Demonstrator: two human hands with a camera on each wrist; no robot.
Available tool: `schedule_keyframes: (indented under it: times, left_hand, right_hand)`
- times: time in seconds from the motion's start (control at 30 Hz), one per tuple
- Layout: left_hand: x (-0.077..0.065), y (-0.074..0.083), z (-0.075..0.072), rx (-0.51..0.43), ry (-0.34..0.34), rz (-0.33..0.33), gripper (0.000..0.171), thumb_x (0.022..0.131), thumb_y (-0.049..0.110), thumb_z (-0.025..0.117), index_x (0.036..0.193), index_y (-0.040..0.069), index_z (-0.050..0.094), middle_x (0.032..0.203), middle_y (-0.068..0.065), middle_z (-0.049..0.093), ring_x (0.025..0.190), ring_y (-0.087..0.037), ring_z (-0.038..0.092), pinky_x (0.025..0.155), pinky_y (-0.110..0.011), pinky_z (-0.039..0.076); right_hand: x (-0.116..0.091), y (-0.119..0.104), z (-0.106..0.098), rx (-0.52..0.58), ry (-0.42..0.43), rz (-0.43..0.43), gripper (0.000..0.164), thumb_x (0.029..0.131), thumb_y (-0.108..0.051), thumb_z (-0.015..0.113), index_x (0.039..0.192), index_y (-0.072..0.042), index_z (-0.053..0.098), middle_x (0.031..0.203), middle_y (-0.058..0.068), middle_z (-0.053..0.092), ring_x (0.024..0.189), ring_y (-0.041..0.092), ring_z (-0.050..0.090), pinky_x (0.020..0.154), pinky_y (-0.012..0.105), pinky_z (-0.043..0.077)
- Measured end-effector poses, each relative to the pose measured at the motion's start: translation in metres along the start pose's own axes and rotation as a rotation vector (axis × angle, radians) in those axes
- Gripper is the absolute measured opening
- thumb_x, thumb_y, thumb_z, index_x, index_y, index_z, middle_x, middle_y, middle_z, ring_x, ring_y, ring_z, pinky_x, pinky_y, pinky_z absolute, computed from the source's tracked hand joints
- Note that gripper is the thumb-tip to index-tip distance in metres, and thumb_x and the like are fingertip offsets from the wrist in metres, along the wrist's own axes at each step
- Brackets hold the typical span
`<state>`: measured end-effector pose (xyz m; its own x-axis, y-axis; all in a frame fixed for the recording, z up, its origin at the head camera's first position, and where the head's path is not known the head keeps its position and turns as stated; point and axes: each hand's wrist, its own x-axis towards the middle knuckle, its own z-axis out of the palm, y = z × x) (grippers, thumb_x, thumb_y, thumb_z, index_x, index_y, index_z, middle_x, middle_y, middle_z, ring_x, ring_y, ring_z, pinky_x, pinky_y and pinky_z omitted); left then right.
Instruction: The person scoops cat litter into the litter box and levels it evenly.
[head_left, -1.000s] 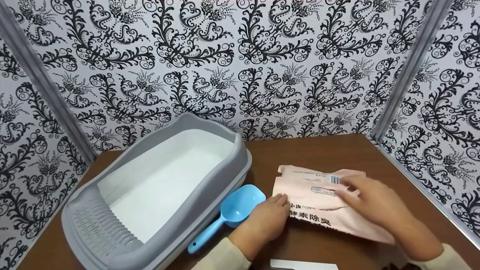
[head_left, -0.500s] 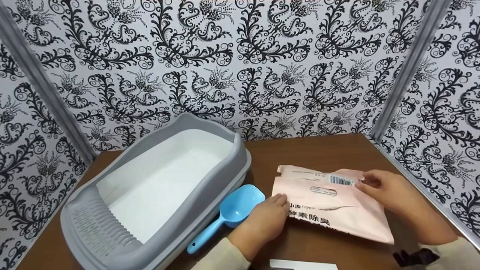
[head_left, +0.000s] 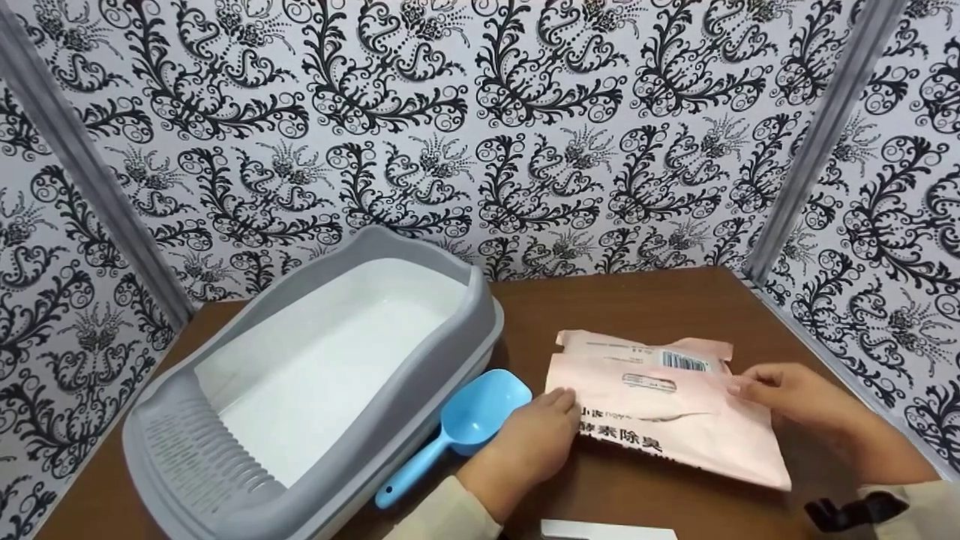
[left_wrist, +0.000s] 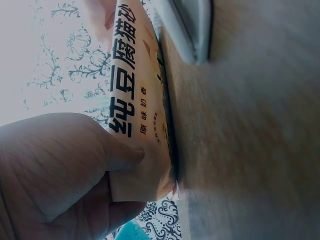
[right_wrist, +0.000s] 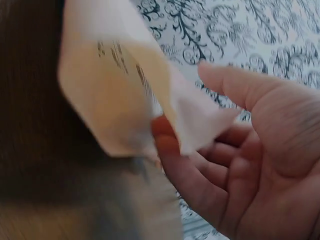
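A pale pink bag of cat litter (head_left: pixel 675 412) lies on the table, printed side towards me, its open top edge gaping at the back. My left hand (head_left: pixel 529 442) holds the bag's left side; in the left wrist view the thumb presses on the printed front (left_wrist: pixel 131 85) and the fingers go behind. By the bag's upper right corner is my right hand (head_left: pixel 795 394). In the right wrist view its fingers (right_wrist: pixel 192 180) touch a loose corner flap (right_wrist: pixel 200 117), while the thumb stands away from it.
A grey and white litter box (head_left: pixel 480 322) takes up the left side of the table. A blue scoop (head_left: pixel 480 409) lies between it and the bag. A white flat object (head_left: pixel 607 531) shows at the front edge. Patterned walls (head_left: pixel 480 135) close the back and sides.
My right hand has slid right from over the barcode to the bag's right corner, then slightly lower. The barcode is now uncovered. My left hand has stayed in place.
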<state>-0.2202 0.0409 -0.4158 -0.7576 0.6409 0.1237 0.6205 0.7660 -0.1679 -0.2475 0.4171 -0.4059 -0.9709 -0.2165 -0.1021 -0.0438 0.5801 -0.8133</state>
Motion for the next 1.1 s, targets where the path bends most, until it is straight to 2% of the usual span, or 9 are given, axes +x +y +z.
schedule_keyframes:
  times: [0.13,0.27,0.5,0.73,1.1]
  left_hand:
    - [0.0,0.0,0.001,-0.006,0.003,-0.003,0.037,0.097,0.013,0.047,0.132,0.014,0.057,0.141,0.002,0.051,0.133,-0.012,0.044,0.108,-0.025,0.036]
    - [0.0,-0.001,0.002,-0.007,0.014,-0.004,0.037,0.096,0.013,0.047,0.132,0.014,0.058,0.14,0.002,0.052,0.133,-0.012,0.045,0.108,-0.025,0.037]
    - [-0.002,0.0,0.002,0.012,0.021,0.004,0.037,0.097,0.013,0.047,0.132,0.014,0.058,0.14,0.003,0.052,0.133,-0.011,0.045,0.108,-0.025,0.037]
    - [-0.002,0.0,0.002,0.04,0.02,0.019,0.037,0.097,0.014,0.047,0.133,0.014,0.057,0.141,0.003,0.052,0.133,-0.011,0.045,0.109,-0.025,0.036]
    - [-0.004,0.001,0.003,0.035,0.015,0.024,0.036,0.097,0.014,0.048,0.132,0.013,0.058,0.139,0.001,0.053,0.132,-0.012,0.046,0.108,-0.025,0.037]
  right_hand:
    - [0.002,0.013,-0.005,0.188,-0.215,0.016,0.023,0.095,-0.02,0.056,0.102,0.002,0.063,0.083,0.002,0.07,0.07,0.016,0.067,0.064,0.033,0.056]
    - [0.002,0.018,-0.008,0.283,-0.327,-0.008,0.019,0.096,-0.011,0.053,0.107,-0.001,0.065,0.089,0.004,0.072,0.076,0.019,0.07,0.07,0.037,0.058]
    - [-0.002,0.022,-0.007,0.393,-0.404,-0.009,0.02,0.095,-0.003,0.048,0.109,0.002,0.063,0.095,0.012,0.072,0.083,0.026,0.071,0.075,0.046,0.056]
    - [-0.003,0.024,-0.004,0.469,-0.492,-0.007,0.02,0.096,0.0,0.044,0.109,0.003,0.059,0.097,0.015,0.072,0.084,0.027,0.071,0.074,0.044,0.057]
    - [-0.004,0.024,0.001,0.488,-0.504,-0.031,0.022,0.094,0.004,0.043,0.111,0.008,0.057,0.098,0.018,0.071,0.084,0.028,0.071,0.075,0.042,0.057]
